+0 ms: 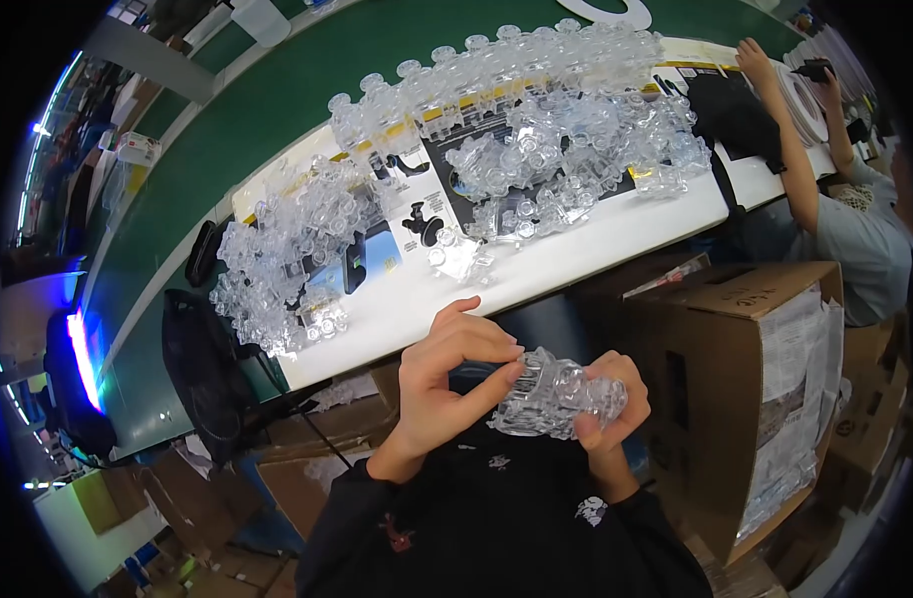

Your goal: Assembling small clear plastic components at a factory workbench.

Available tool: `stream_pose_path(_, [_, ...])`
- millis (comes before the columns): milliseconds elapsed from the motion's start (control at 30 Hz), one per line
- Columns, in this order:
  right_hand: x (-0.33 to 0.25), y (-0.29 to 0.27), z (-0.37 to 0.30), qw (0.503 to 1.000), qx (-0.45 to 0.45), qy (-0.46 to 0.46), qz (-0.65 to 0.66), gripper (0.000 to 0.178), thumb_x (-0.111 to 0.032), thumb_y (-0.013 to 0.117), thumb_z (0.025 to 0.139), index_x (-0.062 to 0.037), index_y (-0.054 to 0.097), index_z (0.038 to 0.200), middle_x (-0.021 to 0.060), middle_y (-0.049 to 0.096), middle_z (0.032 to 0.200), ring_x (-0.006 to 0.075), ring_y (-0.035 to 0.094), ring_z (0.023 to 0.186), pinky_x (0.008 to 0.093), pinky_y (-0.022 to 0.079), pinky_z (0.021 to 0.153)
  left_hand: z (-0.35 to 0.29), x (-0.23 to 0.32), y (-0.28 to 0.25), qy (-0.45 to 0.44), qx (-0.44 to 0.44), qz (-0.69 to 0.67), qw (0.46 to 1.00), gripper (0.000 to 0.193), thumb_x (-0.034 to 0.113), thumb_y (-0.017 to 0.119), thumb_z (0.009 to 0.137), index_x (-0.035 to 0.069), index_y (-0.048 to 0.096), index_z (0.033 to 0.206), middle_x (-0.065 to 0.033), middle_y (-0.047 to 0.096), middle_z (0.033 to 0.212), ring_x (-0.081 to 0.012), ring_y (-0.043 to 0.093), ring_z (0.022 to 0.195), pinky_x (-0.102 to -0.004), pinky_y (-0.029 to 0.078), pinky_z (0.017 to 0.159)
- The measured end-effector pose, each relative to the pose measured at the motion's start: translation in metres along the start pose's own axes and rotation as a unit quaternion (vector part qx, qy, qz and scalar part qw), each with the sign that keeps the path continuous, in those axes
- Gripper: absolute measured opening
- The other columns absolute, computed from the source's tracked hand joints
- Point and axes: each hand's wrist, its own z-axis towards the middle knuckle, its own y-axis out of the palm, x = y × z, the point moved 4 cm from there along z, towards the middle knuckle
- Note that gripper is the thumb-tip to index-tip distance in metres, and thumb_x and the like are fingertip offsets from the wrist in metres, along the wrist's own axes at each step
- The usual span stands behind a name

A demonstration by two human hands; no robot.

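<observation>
A stack of clear plastic moulded trays [554, 396] is held in front of my chest, below the table's near edge. My right hand [608, 401] grips the stack from the right and underneath. My left hand [447, 374] pinches its left end with thumb and fingertips. Both sleeves are black. On the white table top [576, 254] above my hands lie heaps of the same clear plastic trays [536, 120], and another heap [282, 254] spreads over the table's left end.
Printed paper sheets with black product pictures [422, 214] lie under the heaps. A large open cardboard box [765, 369] stands right of my hands. Another person in a grey shirt [855, 239] works at the far right. A black fan-like object [212, 374] sits lower left.
</observation>
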Motion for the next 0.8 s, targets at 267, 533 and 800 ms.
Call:
stream_pose_path(267, [-0.020, 0.000, -0.007, 0.965, -0.041, -0.228, -0.123, 0.033, -0.028, 0.072, 0.064, -0.0023, 0.062, 0.082, 0.0036, 0.057, 0.070, 0.0161, 0.052, 0.052, 0.0246, 0.041, 0.046, -0.002, 0.016, -0.006, 0.036, -0.046, -0.017, 0.998, 0.012, -0.002, 0.067, 0.060, 0.002, 0.063, 0.071, -0.0086, 0.063, 0.073, -0.0213, 0.062, 0.071, -0.0456, 0.035, 0.093])
stream_pose_path(533, [-0.018, -0.005, -0.014, 0.966, -0.061, -0.240, -0.072, 0.020, -0.023, 0.069, 0.072, -0.0091, 0.062, 0.085, 0.0032, 0.059, 0.077, 0.0143, 0.053, 0.060, 0.0230, 0.047, 0.049, -0.005, 0.030, -0.006, 0.057, -0.086, -0.006, 0.995, 0.015, 0.001, 0.071, 0.059, 0.005, 0.065, 0.071, -0.0054, 0.064, 0.071, -0.0212, 0.063, 0.071, -0.0462, 0.034, 0.093])
stream_pose_path(800, [-0.018, -0.010, -0.017, 0.957, -0.107, -0.257, -0.082, 0.019, -0.012, 0.066, 0.069, -0.0137, 0.061, 0.087, 0.0030, 0.059, 0.083, 0.0149, 0.054, 0.063, 0.0238, 0.049, 0.051, -0.004, 0.034, -0.005, 0.054, -0.098, 0.016, 0.994, 0.016, 0.000, 0.071, 0.058, 0.006, 0.064, 0.070, -0.0044, 0.064, 0.070, -0.0297, 0.064, 0.083, -0.0569, 0.018, 0.103])
